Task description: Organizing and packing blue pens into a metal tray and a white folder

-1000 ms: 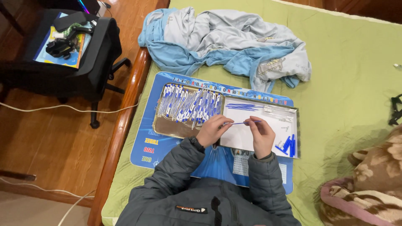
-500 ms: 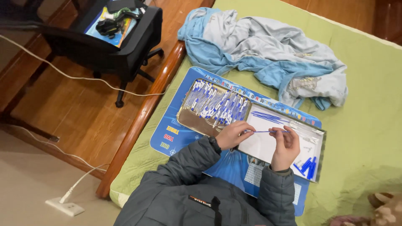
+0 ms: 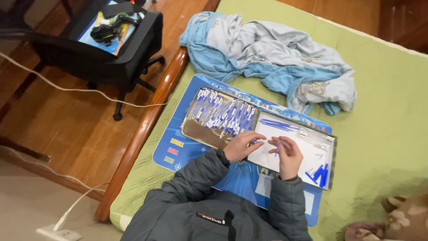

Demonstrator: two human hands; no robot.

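My left hand [image 3: 243, 145] and my right hand [image 3: 287, 154] are close together over a white sheet [image 3: 296, 149] lying in a shallow tray. The right hand pinches a thin blue pen part [image 3: 277, 148] between its fingers. The left hand's fingertips close on a small piece [image 3: 257, 141] at the sheet's left edge; what it is I cannot make out. A gold tray [image 3: 196, 130] to the left is filled with several blue and clear pen parts [image 3: 223, 114]. Thin blue refills [image 3: 278, 125] lie at the sheet's top, and blue caps [image 3: 320, 172] at its lower right.
Both trays rest on a blue printed board [image 3: 176, 149] on a green bed sheet [image 3: 383, 111]. A crumpled blue and grey garment [image 3: 276, 53] lies beyond. The bed's wooden rail [image 3: 147, 127] runs at left, with a black office chair [image 3: 102, 42] and cables on the wood floor.
The view has swung and tilted, so the trays sit lower and further right. My hands have drawn closer together, the long thin piece held between them replaced by a short blue part in the right.
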